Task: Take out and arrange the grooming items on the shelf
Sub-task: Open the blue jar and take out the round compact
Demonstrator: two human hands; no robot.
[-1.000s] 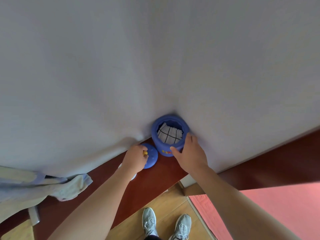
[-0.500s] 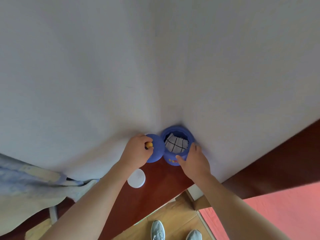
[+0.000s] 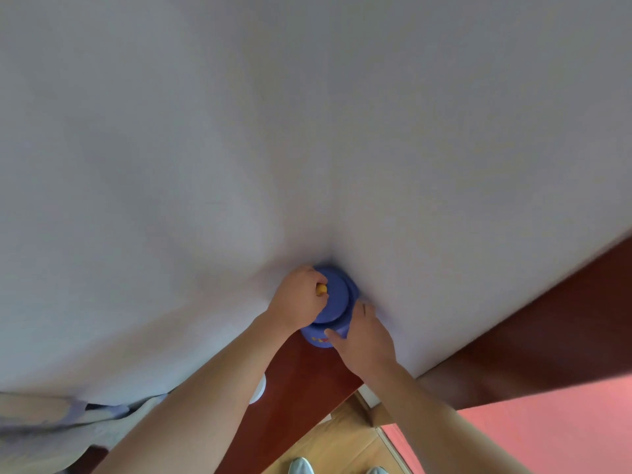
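Note:
A round blue container (image 3: 321, 339) stands on the dark red wooden shelf (image 3: 301, 384), up against the white wall. Its blue lid (image 3: 335, 297) lies over the container's mouth, tilted slightly. My left hand (image 3: 297, 301) pinches the lid's small yellow knob (image 3: 320, 289). My right hand (image 3: 360, 340) grips the container's side, thumb on the front and fingers round the right. The container's inside is hidden by the lid.
A white round cap (image 3: 257, 388) lies on the shelf, partly behind my left forearm. Crumpled pale cloth (image 3: 68, 429) lies at the left end. A red surface (image 3: 547, 432) is at lower right; wood floor and my shoes (image 3: 301, 466) are below.
My left hand carried the lid from the shelf, left of the container, up and onto its mouth, covering the checked cloth inside. My right hand stayed on the container.

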